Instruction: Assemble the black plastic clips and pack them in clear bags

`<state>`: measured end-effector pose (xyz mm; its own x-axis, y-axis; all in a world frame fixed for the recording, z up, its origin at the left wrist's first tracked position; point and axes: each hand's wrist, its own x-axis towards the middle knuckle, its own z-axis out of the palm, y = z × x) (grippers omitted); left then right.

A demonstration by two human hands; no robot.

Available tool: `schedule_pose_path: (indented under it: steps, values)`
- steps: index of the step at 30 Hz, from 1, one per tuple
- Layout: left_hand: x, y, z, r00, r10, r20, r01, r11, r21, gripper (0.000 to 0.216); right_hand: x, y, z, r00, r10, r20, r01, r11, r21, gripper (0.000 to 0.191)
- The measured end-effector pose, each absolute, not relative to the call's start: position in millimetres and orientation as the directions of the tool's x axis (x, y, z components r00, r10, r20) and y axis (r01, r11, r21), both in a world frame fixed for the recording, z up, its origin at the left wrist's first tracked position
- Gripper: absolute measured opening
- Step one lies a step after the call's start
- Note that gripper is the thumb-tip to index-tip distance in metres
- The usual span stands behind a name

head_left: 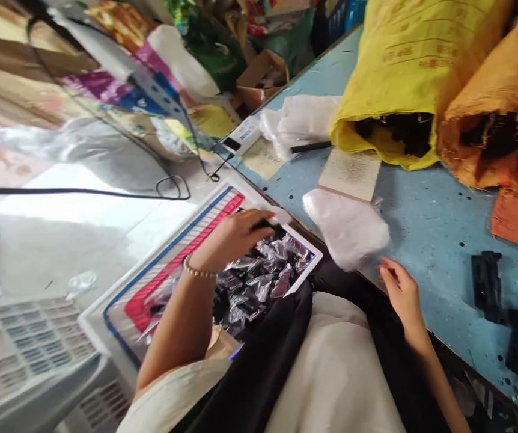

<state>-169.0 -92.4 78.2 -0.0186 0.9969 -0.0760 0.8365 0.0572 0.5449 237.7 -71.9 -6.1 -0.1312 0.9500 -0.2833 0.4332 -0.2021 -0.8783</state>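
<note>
Over the sack [182, 246], left hand [236, 237] grips a black part [265, 225] (right hand [401, 291] lies open).

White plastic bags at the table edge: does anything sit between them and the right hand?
Nothing visible does. The right hand is at the edge of the blue table, just beside the white plastic bags, with only bare tabletop between its fingers and them.

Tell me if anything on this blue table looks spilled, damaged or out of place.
The yellow sack and orange sack lie on their sides, open mouths showing black parts; the orange one's rim is frayed. The clear plastic bags sit right at the near edge of the table, beside the right hand.
</note>
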Motion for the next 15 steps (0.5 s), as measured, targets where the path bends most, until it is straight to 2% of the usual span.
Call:
schedule_pose_path:
  steps: [3, 6, 11, 15]
  values:
    - [-253.0, -118.0, 45.0, -0.441, 0.864, -0.242, 0.815, 0.499, 0.295, 0.029, 248.3, -69.0, -23.4, -0.061, 0.952, -0.299, 0.482, -0.234, -0.844, 0.047]
    - [-310.8, -161.3, 16.5, -0.695, 0.663, -0.279, 0.640, 0.747, 0.180, 0.028, 253.2, -70.0, -29.0, -0.026, 0.960, -0.279, 0.495, -0.230, -0.838, 0.045]
    - [-354.0, -234.0, 4.1, -0.868, 0.429, -0.251, 0.407, 0.903, 0.137, 0.027, 251.3, -69.6, -28.7, -0.007, 0.965, -0.263, 0.510, -0.223, -0.831, 0.043]
    - [-370.5, -269.3, 1.5, -0.931, 0.316, -0.186, 0.292, 0.945, 0.146, 0.022, 246.4, -68.8, -27.6, 0.010, 0.971, -0.238, 0.529, -0.207, -0.823, 0.046]
